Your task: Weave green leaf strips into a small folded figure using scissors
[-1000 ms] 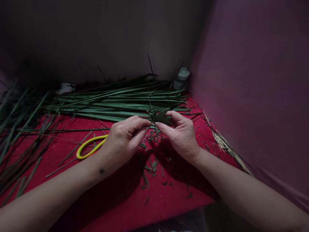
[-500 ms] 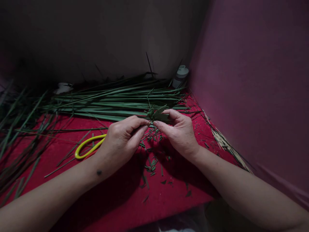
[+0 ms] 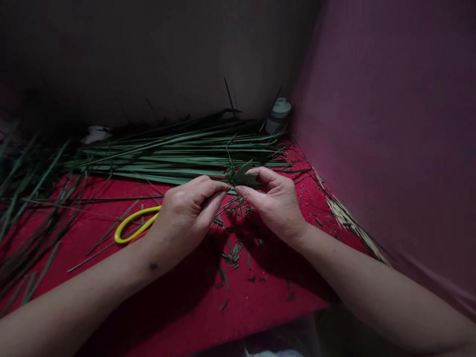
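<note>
Between my hands is a small folded piece of green leaf (image 3: pixel 242 173), with pointed blades fanning up and a thin feeler-like strand rising from it. My left hand (image 3: pixel 191 206) pinches its lower left side between thumb and forefinger. On the other side, my right hand (image 3: pixel 277 203) grips it with the thumb in front and the fingers behind the blades. Both hands hover above the red tabletop (image 3: pixel 178 302). Scissors with yellow handles (image 3: pixel 122 230) lie partly hidden behind my left wrist. Exactly where the fingertips meet on the leaf is too small to make out.
Long green leaf strips (image 3: pixel 159 153) are stacked across the back. More strips (image 3: pixel 33 223) spread over the left side. Cut scraps (image 3: pixel 234 255) litter the red surface below my hands. A white-capped bottle (image 3: pixel 278 115) stands in the back corner; pale thin sticks (image 3: pixel 353 225) lie along the right wall.
Both hands keep the same pinch on the folded leaf piece. Its upright blade has tilted very slightly, and the view has shifted a little.
</note>
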Demonstrator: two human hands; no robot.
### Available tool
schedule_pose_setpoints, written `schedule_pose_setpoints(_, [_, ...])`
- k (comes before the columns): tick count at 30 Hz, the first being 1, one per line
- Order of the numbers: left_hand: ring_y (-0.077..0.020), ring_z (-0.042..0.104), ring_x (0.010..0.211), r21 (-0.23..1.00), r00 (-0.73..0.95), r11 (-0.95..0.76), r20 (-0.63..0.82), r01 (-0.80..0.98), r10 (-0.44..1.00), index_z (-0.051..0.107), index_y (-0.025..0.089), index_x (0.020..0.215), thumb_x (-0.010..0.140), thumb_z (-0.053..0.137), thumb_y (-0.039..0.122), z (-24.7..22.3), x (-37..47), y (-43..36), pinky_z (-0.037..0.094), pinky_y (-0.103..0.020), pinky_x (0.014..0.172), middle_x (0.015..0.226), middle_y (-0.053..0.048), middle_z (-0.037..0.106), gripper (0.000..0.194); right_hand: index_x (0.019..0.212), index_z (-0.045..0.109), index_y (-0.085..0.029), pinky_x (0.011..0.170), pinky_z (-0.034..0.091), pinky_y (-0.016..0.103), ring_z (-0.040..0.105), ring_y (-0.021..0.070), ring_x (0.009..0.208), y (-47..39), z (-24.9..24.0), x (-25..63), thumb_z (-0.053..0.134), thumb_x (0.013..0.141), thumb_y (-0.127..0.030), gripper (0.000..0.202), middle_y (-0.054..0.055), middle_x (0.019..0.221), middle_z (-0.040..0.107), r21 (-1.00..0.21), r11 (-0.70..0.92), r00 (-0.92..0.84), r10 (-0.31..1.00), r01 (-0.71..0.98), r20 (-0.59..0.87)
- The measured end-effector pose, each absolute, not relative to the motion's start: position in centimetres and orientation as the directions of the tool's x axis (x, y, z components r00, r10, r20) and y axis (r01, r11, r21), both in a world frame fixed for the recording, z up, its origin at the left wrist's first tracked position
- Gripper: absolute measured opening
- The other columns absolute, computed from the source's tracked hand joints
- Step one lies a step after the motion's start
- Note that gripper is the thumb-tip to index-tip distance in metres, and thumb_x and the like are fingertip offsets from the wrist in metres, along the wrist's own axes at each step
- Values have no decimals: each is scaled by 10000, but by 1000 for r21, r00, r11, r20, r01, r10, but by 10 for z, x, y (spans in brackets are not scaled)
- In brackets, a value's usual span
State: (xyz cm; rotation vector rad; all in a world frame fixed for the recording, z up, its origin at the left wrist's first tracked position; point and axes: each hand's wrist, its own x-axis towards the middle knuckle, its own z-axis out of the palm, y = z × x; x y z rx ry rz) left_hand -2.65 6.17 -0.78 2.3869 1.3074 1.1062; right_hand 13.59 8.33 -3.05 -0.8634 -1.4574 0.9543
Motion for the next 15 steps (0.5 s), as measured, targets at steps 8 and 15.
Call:
schedule_pose_setpoints(8, [-132,571,649,379,353,-618,569,689,743,662,82,849,828,490,189,-5,-23,61,439,-239,598,728,-65,616,204,764,587,-177,600,410,229,494,86,617,83,-30,136,667,685,-167,113,-42,674,558,-927,375,-91,922,-18,375])
schedule_pose_setpoints(15, [-85,427,406,740,230,-364,282,566,931,653,148,804,816,507,250,-1,-25,63,348,-206,399,488,37,485,178,751,576,-182,579,399,224,490,84,608,84,-30,136,673,673,-164,126,-47,671,560,-932,354,-113,926,-72,361])
